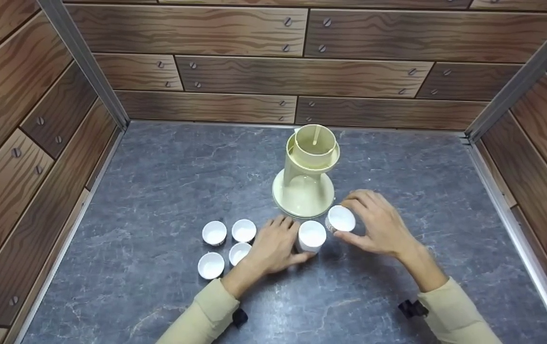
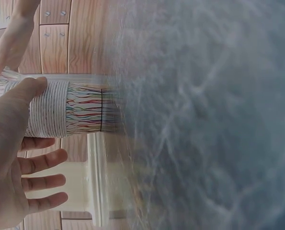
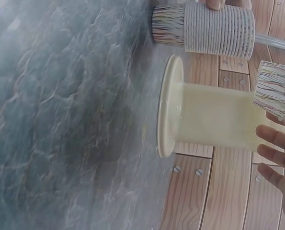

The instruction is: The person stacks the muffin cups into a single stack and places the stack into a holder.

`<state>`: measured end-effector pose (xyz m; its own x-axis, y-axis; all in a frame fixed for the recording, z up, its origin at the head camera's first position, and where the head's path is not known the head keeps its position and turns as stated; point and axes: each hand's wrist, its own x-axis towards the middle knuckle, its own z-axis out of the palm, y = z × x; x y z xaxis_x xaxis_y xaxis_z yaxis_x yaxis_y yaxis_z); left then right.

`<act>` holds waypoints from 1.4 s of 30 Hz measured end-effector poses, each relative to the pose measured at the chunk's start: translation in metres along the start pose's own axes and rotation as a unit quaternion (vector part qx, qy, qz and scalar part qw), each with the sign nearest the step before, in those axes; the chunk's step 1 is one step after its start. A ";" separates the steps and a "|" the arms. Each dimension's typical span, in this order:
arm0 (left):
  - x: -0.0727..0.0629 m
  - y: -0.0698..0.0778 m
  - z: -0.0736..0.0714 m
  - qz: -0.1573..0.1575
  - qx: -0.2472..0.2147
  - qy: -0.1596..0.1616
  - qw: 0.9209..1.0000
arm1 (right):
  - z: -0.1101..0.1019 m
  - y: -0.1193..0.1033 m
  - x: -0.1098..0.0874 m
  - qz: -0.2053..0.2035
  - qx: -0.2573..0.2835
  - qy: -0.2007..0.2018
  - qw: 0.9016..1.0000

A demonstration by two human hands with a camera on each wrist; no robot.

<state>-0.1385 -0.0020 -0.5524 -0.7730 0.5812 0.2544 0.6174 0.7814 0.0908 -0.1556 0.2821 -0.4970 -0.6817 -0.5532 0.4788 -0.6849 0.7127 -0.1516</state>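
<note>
Between its thumb and fingers, my left hand [image 1: 274, 246] grips an upright stack of nested paper cups [image 2: 49, 108], printed with thin coloured lines. The lowest cup's base meets the dark tabletop. Just right of the stack, my right hand [image 1: 377, 224] pinches a single paper cup [image 3: 274, 90] by its side, raised above the table and slightly tilted. Its white inside faces up in the head view. Behind both hands stands a cream cup-shaped holder [image 1: 302, 196] with a round base and a wide open tube on top.
Left of my left hand, several single paper cups [image 1: 214, 233] stand mouth up in a loose cluster, one partly hidden by the hand. Wood-patterned walls [image 1: 245, 76] enclose the grey marbled tabletop [image 1: 158, 191] at the back and both sides.
</note>
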 end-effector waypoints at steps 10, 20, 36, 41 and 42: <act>0.000 0.000 0.002 -0.002 0.009 0.001 1.000 | 0.002 -0.012 0.009 -0.014 0.013 -0.007 1.000; -0.001 0.000 0.001 0.000 0.017 0.010 1.000 | 0.007 -0.022 0.015 -0.030 0.024 0.002 0.999; -0.001 -0.001 0.001 0.002 0.009 0.009 1.000 | 0.023 -0.030 0.015 -0.054 0.037 0.004 0.998; -0.001 -0.001 0.003 0.005 0.011 0.023 1.000 | 0.026 -0.031 0.016 -0.061 0.038 0.002 0.997; -0.001 -0.001 0.003 0.006 0.013 0.025 1.000 | 0.027 -0.031 0.016 -0.063 0.037 0.003 0.997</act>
<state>-0.1387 -0.0025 -0.5551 -0.7570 0.5793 0.3023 0.6224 0.7802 0.0634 -0.1519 0.2394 -0.5083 -0.5878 -0.6337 0.5029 -0.7821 0.6041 -0.1529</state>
